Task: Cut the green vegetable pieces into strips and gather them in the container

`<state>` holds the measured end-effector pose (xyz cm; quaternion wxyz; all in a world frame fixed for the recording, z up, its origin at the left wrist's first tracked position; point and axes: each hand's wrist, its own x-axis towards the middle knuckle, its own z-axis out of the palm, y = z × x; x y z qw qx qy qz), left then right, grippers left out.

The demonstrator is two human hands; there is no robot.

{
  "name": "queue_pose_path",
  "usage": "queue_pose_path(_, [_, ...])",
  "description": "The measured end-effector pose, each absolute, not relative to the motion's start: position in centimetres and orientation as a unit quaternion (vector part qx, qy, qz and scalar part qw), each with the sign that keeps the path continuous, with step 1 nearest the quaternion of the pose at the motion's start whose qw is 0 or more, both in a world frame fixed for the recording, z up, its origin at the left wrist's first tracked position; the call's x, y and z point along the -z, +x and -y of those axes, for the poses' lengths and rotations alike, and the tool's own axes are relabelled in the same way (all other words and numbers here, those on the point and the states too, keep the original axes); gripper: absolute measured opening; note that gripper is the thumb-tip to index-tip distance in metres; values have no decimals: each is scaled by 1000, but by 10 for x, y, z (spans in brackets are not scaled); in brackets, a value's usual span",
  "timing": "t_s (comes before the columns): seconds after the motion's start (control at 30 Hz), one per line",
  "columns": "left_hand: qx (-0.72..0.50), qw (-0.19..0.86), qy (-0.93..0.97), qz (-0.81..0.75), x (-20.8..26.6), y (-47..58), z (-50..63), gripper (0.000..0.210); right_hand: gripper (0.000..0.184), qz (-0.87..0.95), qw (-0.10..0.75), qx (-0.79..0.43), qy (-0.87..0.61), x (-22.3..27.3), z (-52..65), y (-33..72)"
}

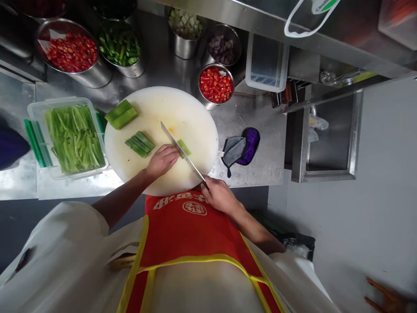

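Observation:
On the round white cutting board [198, 117], my left hand [163, 161] has its fingers bent and pressed together against a small flat green vegetable piece [184, 147]. My right hand [219, 194] grips the dark handle of a kitchen knife [192, 165]. Its blade slants across that piece, close beside my left fingertips. Left of the hands lie several dark green strips [140, 144] side by side. Larger green chunks [121, 114] rest near the board's upper left edge. My left fingertips are partly hidden by the blade.
A clear plastic container [67, 174] of light green strips stands left of the board. Behind are metal pots with cut red chillies [216, 84], green chillies [120, 45] and purple pieces [221, 48]. A grey and purple cloth item [241, 148] lies to the right. A steel shelf [260, 17] overhangs.

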<state>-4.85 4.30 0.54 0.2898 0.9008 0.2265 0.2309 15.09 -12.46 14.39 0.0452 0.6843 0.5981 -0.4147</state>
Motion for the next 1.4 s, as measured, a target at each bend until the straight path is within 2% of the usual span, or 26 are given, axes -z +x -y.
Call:
queue_pose_path(0.57, [-234, 295, 898, -229, -2, -48, -43, 20, 23, -583, 100, 438, 677, -155, 139, 159])
queue_pose_path(0.73, [-235, 298, 898, -221, -4, -48, -43, 20, 19, -581, 93, 435, 682, -145, 128, 154])
queue_pose_path(0.93, [-222, 300, 899, -228, -5, -49, -42, 22, 23, -581, 73, 431, 686, -128, 122, 148])
queue_pose_path(1.07, [-212, 279, 908, -229, -3, -48, -42, 23, 24, -563, 28, 437, 701, -127, 124, 149])
queue_pose_path(1.17, [-204, 280, 910, -227, 2, -47, -43, 23, 32, -545, -38, 433, 717, -136, 134, 153])
queue_pose_path(1.3, [-197, 263, 918, -223, 5, -45, -44, 23, 62, -547, -159, 455, 685, -147, 154, 158])
queue_pose_path(1.4, [-219, 246, 921, -209, -6, -49, -42, 21, 76, -563, -202, 473, 647, -148, 167, 158])
